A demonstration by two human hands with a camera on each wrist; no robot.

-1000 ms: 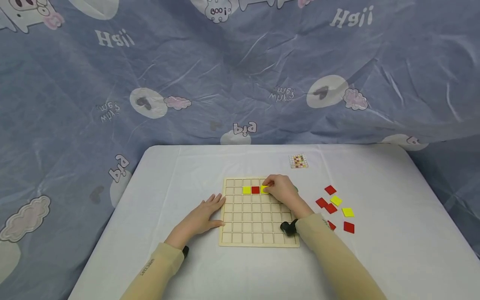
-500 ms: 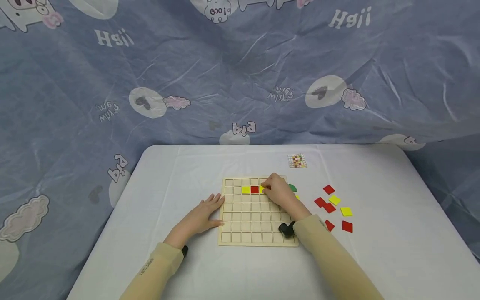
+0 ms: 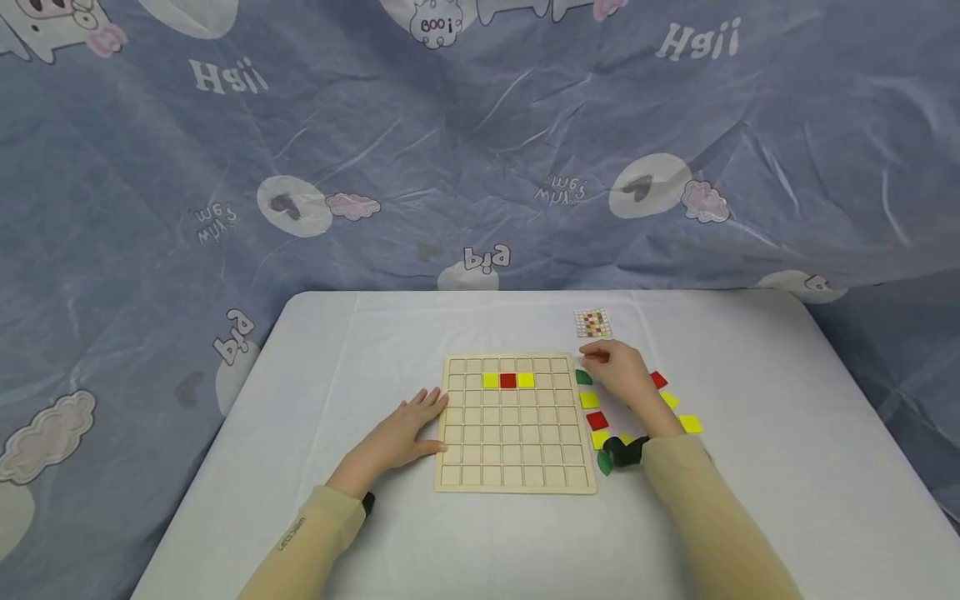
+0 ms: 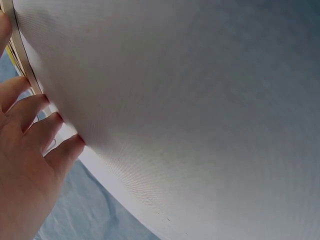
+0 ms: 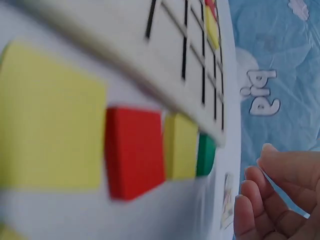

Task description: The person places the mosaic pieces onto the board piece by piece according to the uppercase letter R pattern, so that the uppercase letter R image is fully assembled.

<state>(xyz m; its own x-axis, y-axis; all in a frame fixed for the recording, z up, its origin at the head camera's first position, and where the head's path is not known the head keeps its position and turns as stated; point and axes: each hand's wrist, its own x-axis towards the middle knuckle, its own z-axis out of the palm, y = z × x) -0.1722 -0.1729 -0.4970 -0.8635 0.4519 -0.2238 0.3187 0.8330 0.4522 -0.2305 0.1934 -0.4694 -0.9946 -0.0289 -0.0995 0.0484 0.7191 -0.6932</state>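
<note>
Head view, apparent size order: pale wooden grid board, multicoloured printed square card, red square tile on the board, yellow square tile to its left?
Pale wooden grid board
Multicoloured printed square card
Red square tile and yellow square tile: look alike, unranked

Tan sleeves [image 3: 300, 550], small dark lettering [image 3: 292, 533], barely legible, on the left; black wrist cameras [image 3: 627, 452].

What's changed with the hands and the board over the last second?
The right hand let go of the yellow tile, leaving it in the board's second row from the far edge, and moved right, off the board, near a green piece. It visibly holds nothing. Unchanged: the left hand at the board's left edge, and the red tile in its cell.
</note>
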